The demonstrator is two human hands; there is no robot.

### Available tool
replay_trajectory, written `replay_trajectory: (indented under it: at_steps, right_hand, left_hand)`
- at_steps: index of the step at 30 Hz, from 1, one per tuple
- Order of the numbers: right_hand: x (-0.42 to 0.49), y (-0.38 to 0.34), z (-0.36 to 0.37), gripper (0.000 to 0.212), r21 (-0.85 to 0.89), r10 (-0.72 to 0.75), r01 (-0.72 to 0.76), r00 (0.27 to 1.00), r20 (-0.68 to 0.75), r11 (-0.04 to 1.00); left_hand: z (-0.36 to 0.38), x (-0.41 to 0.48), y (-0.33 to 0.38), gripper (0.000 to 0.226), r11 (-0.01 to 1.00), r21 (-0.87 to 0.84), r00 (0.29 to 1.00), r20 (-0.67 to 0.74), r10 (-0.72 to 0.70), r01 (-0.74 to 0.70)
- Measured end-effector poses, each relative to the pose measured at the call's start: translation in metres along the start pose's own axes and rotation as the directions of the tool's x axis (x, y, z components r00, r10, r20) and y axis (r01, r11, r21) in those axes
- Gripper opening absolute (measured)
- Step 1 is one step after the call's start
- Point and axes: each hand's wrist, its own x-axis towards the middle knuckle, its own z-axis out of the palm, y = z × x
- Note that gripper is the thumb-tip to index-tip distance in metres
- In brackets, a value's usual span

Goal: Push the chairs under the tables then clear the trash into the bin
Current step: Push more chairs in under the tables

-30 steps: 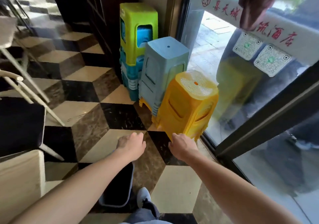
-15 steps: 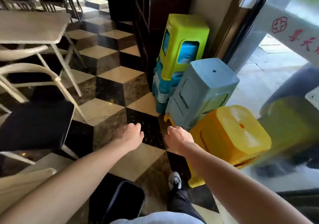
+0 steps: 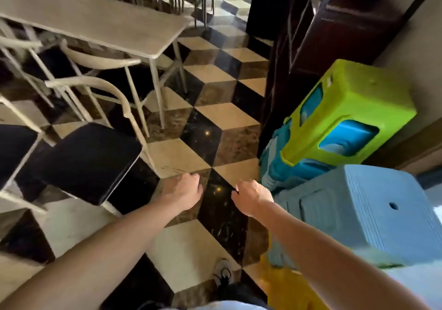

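A cream-framed chair with a black seat [image 3: 88,161] stands pulled out from the pale table [image 3: 100,20] at the left. A second chair [image 3: 95,58] sits tucked closer under that table. My left hand [image 3: 183,191] hangs over the floor just right of the black seat, fingers loosely curled and empty. My right hand [image 3: 251,196] hovers beside it, also loosely curled with nothing in it, close to the blue-grey stool [image 3: 358,214]. No bin or trash shows in this view.
Stacked plastic stools line the right wall: a lime-green one [image 3: 346,108] over teal ones [image 3: 275,166], and a bit of a yellow stool [image 3: 282,285] low down. A dark wooden cabinet [image 3: 311,34] stands behind them. More chairs and tables fill the back left.
The view has swung left, away from the glass door and yellow stool toward the table and chairs. The dark bin by my feet has dropped out of sight. Both hands stay empty.
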Motion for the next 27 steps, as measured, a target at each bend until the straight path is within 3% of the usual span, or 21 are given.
replay_trajectory:
  at_steps: [5, 12, 17, 27]
  right_hand:
    - [0.092, -0.001, -0.047, 0.032, -0.009, -0.056, 0.056, 0.998, 0.026, 0.998]
    - [0.188, -0.054, -0.066, 0.027, -0.108, -0.289, 0.304, 0.948, 0.136, 0.947]
    - [0.262, -0.095, -0.077, 0.028, -0.125, -0.389, 0.411, 0.906, 0.17, 0.903]
    - [0.463, -0.235, -0.148, 0.028, -0.226, -0.501, 0.532, 0.846, 0.182, 0.816]
  left_hand:
    - [-0.032, 0.054, 0.001, 0.037, 0.994, 0.008, 0.993, 0.021, -0.113, 0.113]
    - [-0.046, 0.109, -0.055, 0.039, 0.949, -0.077, 0.951, 0.063, -0.301, 0.306]
    - [-0.06, 0.177, -0.108, 0.033, 0.929, -0.082, 0.931, 0.084, -0.354, 0.361]
    - [-0.123, 0.334, -0.238, 0.024, 0.872, -0.254, 0.904, 0.019, -0.427, 0.417]
